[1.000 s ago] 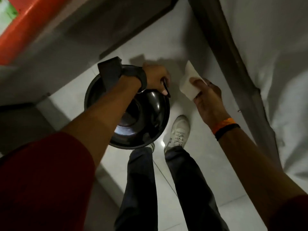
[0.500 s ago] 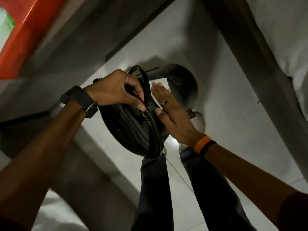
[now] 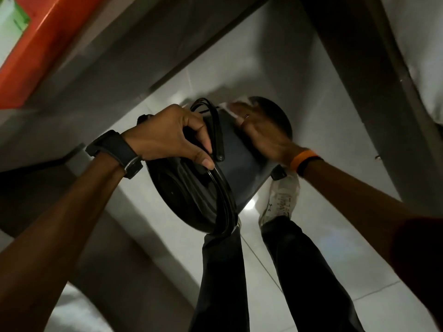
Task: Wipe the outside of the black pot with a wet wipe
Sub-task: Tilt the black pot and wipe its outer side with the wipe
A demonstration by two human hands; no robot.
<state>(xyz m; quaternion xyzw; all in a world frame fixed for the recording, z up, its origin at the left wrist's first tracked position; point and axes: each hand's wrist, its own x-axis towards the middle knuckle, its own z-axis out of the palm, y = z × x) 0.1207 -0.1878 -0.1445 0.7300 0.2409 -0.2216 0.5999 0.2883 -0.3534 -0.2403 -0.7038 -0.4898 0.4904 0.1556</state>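
Observation:
The black pot (image 3: pixel 242 164) is held in the air above the floor, tipped on its side with its mouth toward the lower left. My left hand (image 3: pixel 167 135) grips its rim and the black handle at the top. My right hand (image 3: pixel 261 133) lies flat on the pot's outer wall, pressing the white wet wipe (image 3: pixel 236 109) against it; only the wipe's edge shows beyond the fingertips. The far side of the pot is hidden.
White tiled floor (image 3: pixel 323 236) lies below, with my legs in dark trousers and a white shoe (image 3: pixel 279 200) under the pot. A dark frame edge (image 3: pixel 374 75) runs along the right, an orange surface (image 3: pixel 45 41) sits at upper left.
The pot has been tipped from mouth-up onto its side. My right hand has brought the wipe onto the outer wall and slid it up along it.

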